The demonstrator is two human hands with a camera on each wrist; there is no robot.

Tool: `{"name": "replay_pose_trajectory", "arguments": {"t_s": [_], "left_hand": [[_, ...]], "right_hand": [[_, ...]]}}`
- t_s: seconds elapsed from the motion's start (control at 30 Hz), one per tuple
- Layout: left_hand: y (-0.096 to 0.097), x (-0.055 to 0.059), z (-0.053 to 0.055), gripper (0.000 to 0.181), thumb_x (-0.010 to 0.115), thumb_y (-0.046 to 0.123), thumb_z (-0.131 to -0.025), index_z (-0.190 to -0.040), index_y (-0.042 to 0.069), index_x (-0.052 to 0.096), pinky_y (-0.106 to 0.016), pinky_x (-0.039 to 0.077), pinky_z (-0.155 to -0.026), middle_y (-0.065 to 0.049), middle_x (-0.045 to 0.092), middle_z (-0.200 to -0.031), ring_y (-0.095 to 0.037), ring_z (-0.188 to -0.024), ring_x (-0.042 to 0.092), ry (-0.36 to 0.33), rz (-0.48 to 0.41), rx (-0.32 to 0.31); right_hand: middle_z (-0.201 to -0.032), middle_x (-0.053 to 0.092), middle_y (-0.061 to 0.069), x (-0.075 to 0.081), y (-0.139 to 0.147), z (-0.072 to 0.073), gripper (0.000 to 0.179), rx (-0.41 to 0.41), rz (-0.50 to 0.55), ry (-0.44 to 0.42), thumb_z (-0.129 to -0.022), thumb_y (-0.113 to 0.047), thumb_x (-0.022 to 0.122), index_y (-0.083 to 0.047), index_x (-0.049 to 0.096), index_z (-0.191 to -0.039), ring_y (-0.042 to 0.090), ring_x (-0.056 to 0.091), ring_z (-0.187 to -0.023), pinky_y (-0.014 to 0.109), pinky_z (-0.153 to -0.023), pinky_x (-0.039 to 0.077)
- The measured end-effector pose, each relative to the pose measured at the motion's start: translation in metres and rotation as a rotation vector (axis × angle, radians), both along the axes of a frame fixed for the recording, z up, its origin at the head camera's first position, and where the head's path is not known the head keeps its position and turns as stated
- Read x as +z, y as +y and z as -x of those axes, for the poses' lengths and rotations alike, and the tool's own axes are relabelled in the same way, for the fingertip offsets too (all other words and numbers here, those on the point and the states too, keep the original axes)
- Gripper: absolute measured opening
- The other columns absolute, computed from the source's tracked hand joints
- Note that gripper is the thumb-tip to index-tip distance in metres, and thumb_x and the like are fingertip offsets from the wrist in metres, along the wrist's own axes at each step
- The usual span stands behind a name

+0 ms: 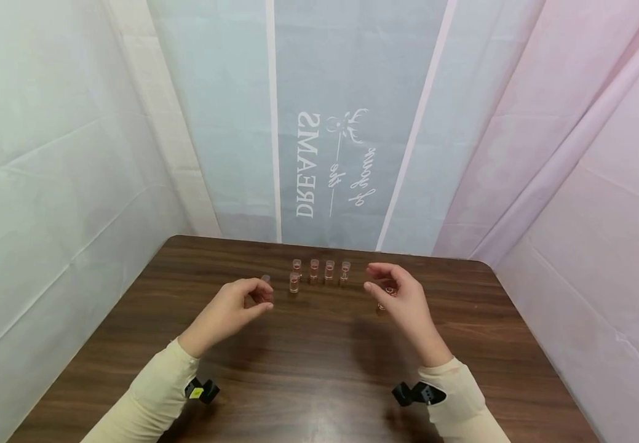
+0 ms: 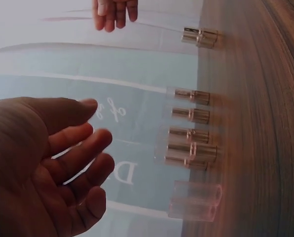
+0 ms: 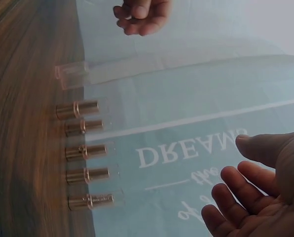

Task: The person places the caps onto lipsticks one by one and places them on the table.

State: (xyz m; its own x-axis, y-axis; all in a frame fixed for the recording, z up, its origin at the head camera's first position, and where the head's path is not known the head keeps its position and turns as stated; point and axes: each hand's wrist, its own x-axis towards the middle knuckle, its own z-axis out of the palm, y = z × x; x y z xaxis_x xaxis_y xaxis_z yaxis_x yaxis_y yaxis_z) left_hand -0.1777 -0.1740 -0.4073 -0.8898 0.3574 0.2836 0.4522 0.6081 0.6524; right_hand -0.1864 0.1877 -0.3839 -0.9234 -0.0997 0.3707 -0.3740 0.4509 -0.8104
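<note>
My left hand (image 1: 233, 309) hovers over the table with fingers loosely bent and nothing in it. At the right, my right hand (image 1: 408, 304) is raised too, thumb and fingers apart, holding nothing. Between them, several small rose-gold tubes with clear caps, like lipstick tubes (image 3: 88, 175), stand upright, mostly in a row with one in front. Two pinkish clear caps (image 2: 195, 191) stand by my left hand, which hides much of them in the head view. Close to my right hand are bare rose-gold tubes (image 2: 199, 36), partly covered by its fingers in the head view.
The brown wood-grain table (image 1: 308, 363) has rounded far corners. Behind it hangs a blue-grey cloth (image 1: 230, 123) with mirrored white lettering. Pale cloth walls (image 1: 590, 246) stand on both sides. A black wrist camera (image 1: 419, 394) sits on each sleeve.
</note>
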Motion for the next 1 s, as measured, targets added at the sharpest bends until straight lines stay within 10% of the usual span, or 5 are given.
{"name": "replay_pose_trajectory", "arguments": {"t_s": [0.27,0.5,1.0], "left_hand": [[-0.028,-0.018,0.035,0.027,0.077,0.018,-0.094,-0.119,0.009,0.07,-0.047,0.055,-0.086,-0.003,0.071,-0.11,-0.019,-0.097,0.066,-0.002,0.045,0.097],[-0.045,-0.042,0.071,0.042,0.077,0.024,-0.094,-0.129,0.005,0.064,-0.048,0.052,-0.09,-0.011,0.067,-0.123,-0.028,-0.107,0.062,-0.152,0.086,0.112],[-0.033,-0.058,0.087,0.035,0.08,0.027,-0.091,-0.12,0.01,0.069,-0.038,0.051,-0.084,-0.006,0.069,-0.112,-0.021,-0.097,0.061,-0.219,0.066,0.083]], "right_hand": [[-0.124,0.071,0.007,0.005,0.021,0.012,0.038,-0.053,0.031,0.007,-0.094,-0.023,0.078,-0.009,0.067,-0.128,0.018,0.066,-0.101,0.023,-0.086,0.054],[-0.124,0.072,0.009,0.004,0.044,0.02,0.038,-0.107,0.054,0.024,-0.095,-0.022,0.076,-0.008,0.067,-0.129,0.008,0.064,-0.1,0.015,-0.085,0.049],[-0.123,0.071,0.015,-0.009,0.062,0.034,0.036,-0.155,0.084,-0.014,-0.096,-0.018,0.075,-0.006,0.067,-0.128,0.01,0.063,-0.105,0.016,-0.085,0.049]]}}
